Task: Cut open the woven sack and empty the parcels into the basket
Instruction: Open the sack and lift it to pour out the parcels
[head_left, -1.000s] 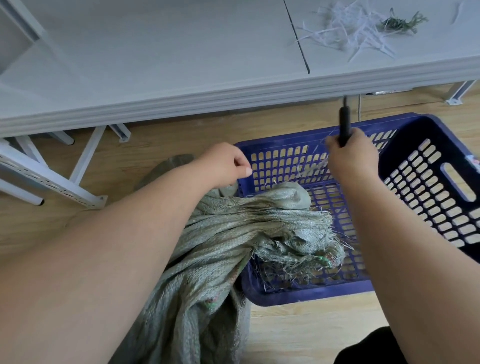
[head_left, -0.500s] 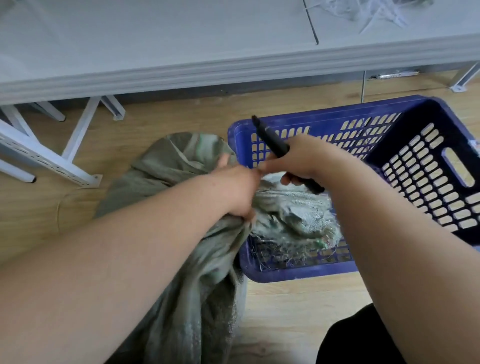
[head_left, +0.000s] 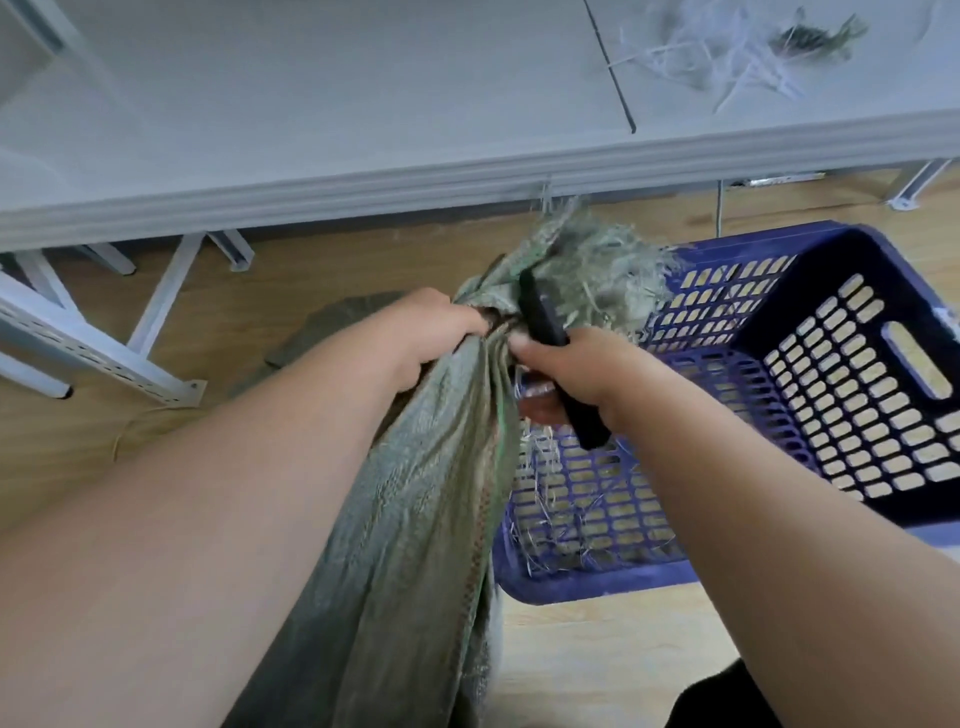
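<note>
A grey-green woven sack (head_left: 415, 493) hangs stretched between my arms, its frayed mouth (head_left: 587, 265) bunched and sticking up over the basket's near-left corner. My left hand (head_left: 431, 332) grips the gathered neck of the sack. Beside it, my right hand (head_left: 566, 374) holds a black cutter (head_left: 545, 322), its tip lying against the sack's neck. The blue slotted plastic basket (head_left: 852, 395) stands on the floor to the right, with only loose fibres on its bottom. No parcels show.
A white table (head_left: 311, 104) runs across the top, with a pile of cut white strands (head_left: 727, 47) on it. Its white metal legs (head_left: 93, 343) stand at left on the wooden floor. Another piece of grey sacking (head_left: 332, 332) lies behind my left arm.
Both hands have lifted the sack's neck up out of the basket. The frayed mouth now points upward instead of lying inside the basket. The cutter stays in my right hand.
</note>
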